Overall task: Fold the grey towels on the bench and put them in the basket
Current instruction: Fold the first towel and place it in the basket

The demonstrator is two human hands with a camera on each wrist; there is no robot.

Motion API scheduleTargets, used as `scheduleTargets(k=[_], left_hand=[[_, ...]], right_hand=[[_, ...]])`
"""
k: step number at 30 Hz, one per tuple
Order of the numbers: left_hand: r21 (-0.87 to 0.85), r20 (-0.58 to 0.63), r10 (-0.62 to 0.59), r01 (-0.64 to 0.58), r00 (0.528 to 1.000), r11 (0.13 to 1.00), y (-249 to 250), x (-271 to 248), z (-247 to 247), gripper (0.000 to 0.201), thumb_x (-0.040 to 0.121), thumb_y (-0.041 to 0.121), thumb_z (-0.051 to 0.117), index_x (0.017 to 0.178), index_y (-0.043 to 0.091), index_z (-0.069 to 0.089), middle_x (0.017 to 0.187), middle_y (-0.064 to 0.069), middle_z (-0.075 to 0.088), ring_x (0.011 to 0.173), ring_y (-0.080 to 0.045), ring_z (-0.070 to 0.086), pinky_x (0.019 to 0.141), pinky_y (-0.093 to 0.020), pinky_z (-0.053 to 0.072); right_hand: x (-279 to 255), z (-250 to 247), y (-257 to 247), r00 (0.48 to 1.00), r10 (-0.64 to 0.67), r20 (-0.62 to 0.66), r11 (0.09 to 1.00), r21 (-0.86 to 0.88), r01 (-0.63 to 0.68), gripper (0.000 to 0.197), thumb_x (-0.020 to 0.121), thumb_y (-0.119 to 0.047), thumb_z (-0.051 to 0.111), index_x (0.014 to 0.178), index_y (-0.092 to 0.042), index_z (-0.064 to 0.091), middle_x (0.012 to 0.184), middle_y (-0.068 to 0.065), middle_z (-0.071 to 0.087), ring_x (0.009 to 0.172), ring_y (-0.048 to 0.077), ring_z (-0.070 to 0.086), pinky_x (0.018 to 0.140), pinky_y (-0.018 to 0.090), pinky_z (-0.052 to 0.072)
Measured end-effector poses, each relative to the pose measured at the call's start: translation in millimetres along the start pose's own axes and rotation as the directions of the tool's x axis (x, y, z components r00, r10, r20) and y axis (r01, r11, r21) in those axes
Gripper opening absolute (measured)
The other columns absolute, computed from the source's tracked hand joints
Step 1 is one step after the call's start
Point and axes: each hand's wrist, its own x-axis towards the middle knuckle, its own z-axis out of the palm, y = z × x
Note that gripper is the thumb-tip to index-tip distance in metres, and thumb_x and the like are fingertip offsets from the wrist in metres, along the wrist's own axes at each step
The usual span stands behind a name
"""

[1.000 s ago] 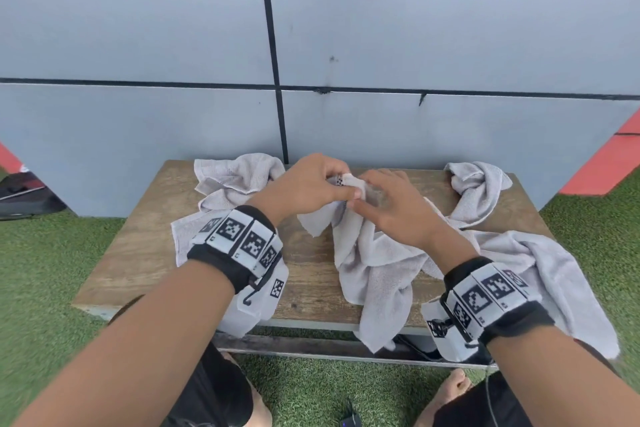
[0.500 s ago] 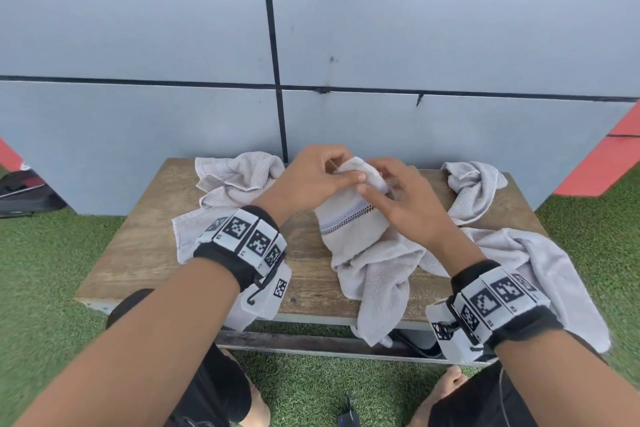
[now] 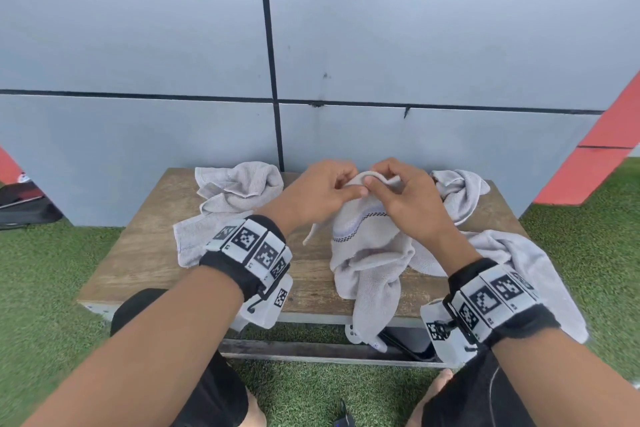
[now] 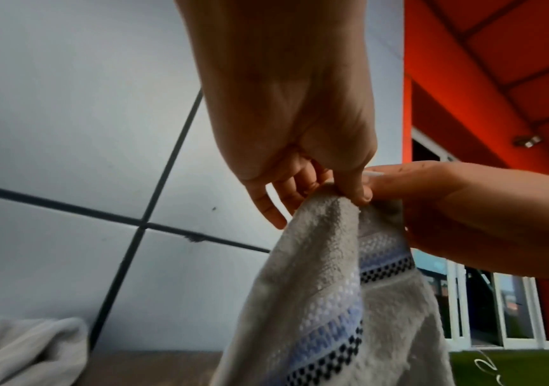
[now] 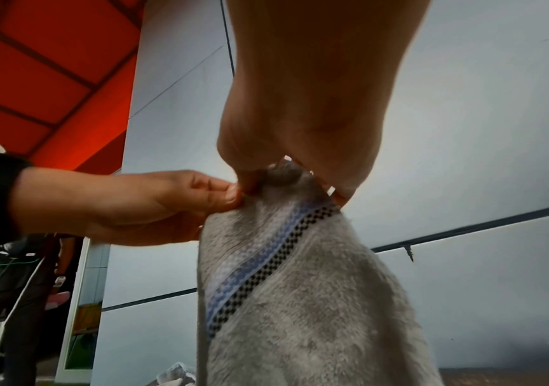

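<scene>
Left hand: the left hand [image 3: 322, 192] pinches the top edge of the lifted towel [image 3: 367, 253] between thumb and fingers; in the left wrist view the other fingers hang loosely behind the cloth.
Right hand: the right hand [image 3: 405, 198] pinches the same edge just beside the left, thumb in front and fingers behind, so both grips almost touch.
Why held so: with both pinches at 1 point on the hem, the likely aim is to run the hands apart along the edge to find the corners and open the cloth flat before folding.
Lifted towel: raised at its top above the bench [image 3: 138, 253], its checked and blue stripe band showing below the fingers; its lower part trails over the bench's front edge.
Other towels: a crumpled towel [image 3: 235, 191] lies at the back left, another [image 3: 460, 191] at the back right, and 1 more [image 3: 526, 263] drapes over the right front.
Basket: not visible in any view.
Progress: no towel looks folded yet, so the task seems near its start.
</scene>
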Motion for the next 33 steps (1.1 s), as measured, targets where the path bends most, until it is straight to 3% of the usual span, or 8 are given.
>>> scheduleTargets(k=[5,11,16,19,22,26,29,33], left_hand=[[0.036,0.000,0.066,-0.066,0.998,0.997,14.5,2.3,-1.1,0.023,0.091,0.023,0.072,0.074,0.023,0.057,0.062,0.008,0.050,0.051,0.000,0.038,0.052,-0.017,0.030],[0.203,0.012,-0.081,0.077,0.997,0.976,-32.6,-16.0,0.8,0.027,0.094,0.028,0.067,0.082,0.006,0.058,0.068,0.006,0.048,0.061,-0.011,0.041,0.064,-0.030,0.034],[0.178,-0.094,-0.144,0.159,0.985,0.971,-59.5,-28.1,-16.4,0.011,0.097,0.017,0.063,0.088,0.014,0.057,0.074,0.006,0.053,0.068,-0.010,0.046,0.060,-0.017,0.033],[0.151,-0.278,-0.116,0.163,0.954,0.975,-69.7,-29.8,-38.1,0.021,0.098,0.020,0.061,0.077,0.020,0.057,0.070,0.005,0.055,0.065,-0.008,0.049,0.061,-0.023,0.035],[0.106,-0.356,-0.139,0.187,0.924,0.977,-72.0,-29.7,-45.9,0.021,0.099,0.024,0.060,0.080,0.016,0.062,0.067,0.004,0.055,0.062,-0.006,0.049,0.061,-0.025,0.038],[0.159,-0.016,-0.206,0.206,0.978,0.965,-73.1,-29.7,-20.5,0.022,0.097,0.026,0.064,0.079,0.013,0.066,0.066,0.007,0.056,0.058,0.004,0.049,0.061,-0.018,0.037],[0.201,0.258,-0.265,0.217,0.929,0.955,-90.1,-28.9,14.6,0.015,0.091,0.034,0.071,0.079,0.026,0.073,0.075,0.002,0.067,0.070,-0.014,0.061,0.069,-0.033,0.049],[0.288,0.421,-0.339,0.230,0.841,0.930,-98.9,-25.5,57.1,0.011,0.089,0.040,0.072,0.089,0.030,0.076,0.132,-0.005,0.057,0.117,-0.024,0.056,0.101,-0.046,0.043]], right_hand=[[-6.8,-22.6,-14.6,0.996,0.007,-0.091,0.997,0.075,0.000,0.016,0.097,-0.026,0.065,0.087,-0.018,0.074,0.073,-0.003,0.070,0.065,0.004,0.057,0.063,0.022,0.045],[-15.7,-49.5,-11.3,0.983,0.017,-0.184,0.983,0.184,0.017,0.013,0.096,-0.016,0.066,0.091,-0.014,0.078,0.084,-0.011,0.075,0.078,-0.003,0.065,0.073,0.011,0.046],[-16.3,-54.3,2.6,0.959,0.090,-0.269,0.976,0.216,-0.031,0.008,0.091,-0.018,0.073,0.091,-0.024,0.079,0.087,-0.023,0.075,0.086,0.000,0.069,0.079,0.017,0.052],[-15.3,-61.8,15.6,0.937,0.176,-0.302,0.974,0.189,-0.122,0.006,0.091,-0.021,0.074,0.091,-0.021,0.080,0.081,-0.006,0.077,0.075,0.005,0.064,0.071,0.020,0.051],[-15.2,-64.6,37.8,0.952,0.292,-0.096,0.947,-0.111,-0.301,0.016,0.093,-0.023,0.070,0.086,-0.010,0.075,0.065,0.009,0.063,0.047,0.001,0.047,0.048,0.013,0.038],[-23.5,-39.6,70.2,0.854,0.460,0.243,0.841,-0.428,-0.331,0.023,0.091,-0.022,0.073,0.078,-0.003,0.074,0.059,0.001,0.055,0.054,0.008,0.045,0.051,0.020,0.033],[-34.6,-10.6,88.6,0.742,0.548,0.385,0.794,-0.517,-0.319,0.030,0.089,-0.025,0.074,0.091,0.006,0.073,0.069,0.008,0.060,0.066,0.016,0.054,0.060,0.026,0.041],[-43.0,20.0,107.2,0.699,0.582,0.416,0.768,-0.564,-0.303,0.028,0.087,-0.032,0.076,0.097,-0.006,0.078,0.097,0.010,0.076,0.096,0.028,0.068,0.085,0.037,0.056]])
